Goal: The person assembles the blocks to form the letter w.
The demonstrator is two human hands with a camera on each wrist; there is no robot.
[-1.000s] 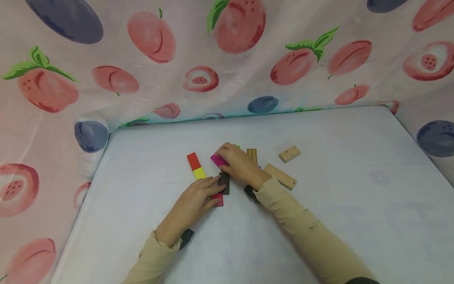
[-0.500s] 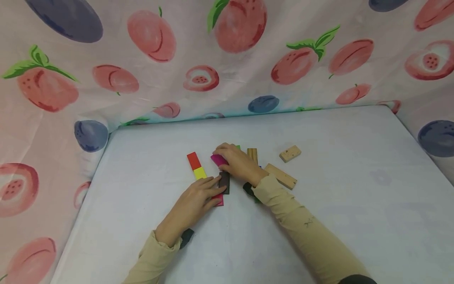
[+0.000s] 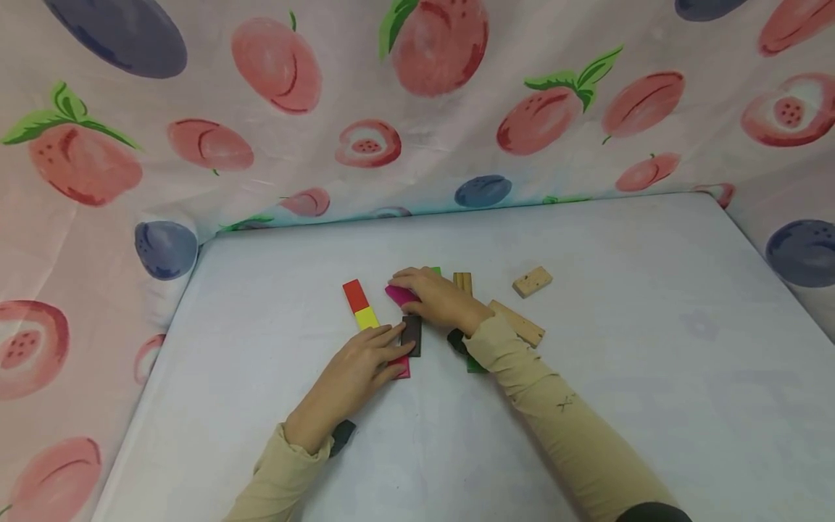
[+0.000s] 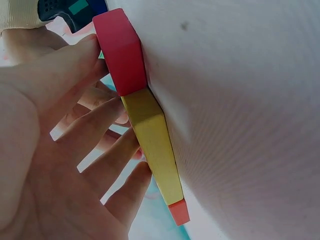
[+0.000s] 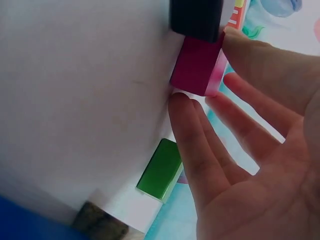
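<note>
My left hand [image 3: 352, 366] rests on a row of coloured blocks, its fingers extended. Under or beside it lie a dark block [image 3: 412, 337], a pink block [image 3: 404, 370] and a yellow block [image 3: 367, 317], which meets a red block [image 3: 356, 296]. In the left wrist view, my thumb touches the pink block [image 4: 120, 57] and other fingertips reach the yellow block [image 4: 152, 135]. My right hand [image 3: 445, 299] pinches a magenta block [image 3: 399, 295] between thumb and fingers. The right wrist view has this magenta block [image 5: 196, 67] against the dark block [image 5: 195, 17].
A light green block [image 3: 436, 270] shows behind the right hand. Beyond it stand a brown grooved wooden block [image 3: 462, 282], a long plank [image 3: 518, 323] and a short wooden block [image 3: 532, 282]. A dark green block [image 3: 475, 365] lies below the right wrist. Fruit-patterned cloth [image 3: 417, 109] backs the white table [image 3: 652, 290].
The magenta block has turned slightly in my right hand, whose fingers have dipped a little. My right forearm has shifted slightly left, showing more of the dark green block. The left hand stays still.
</note>
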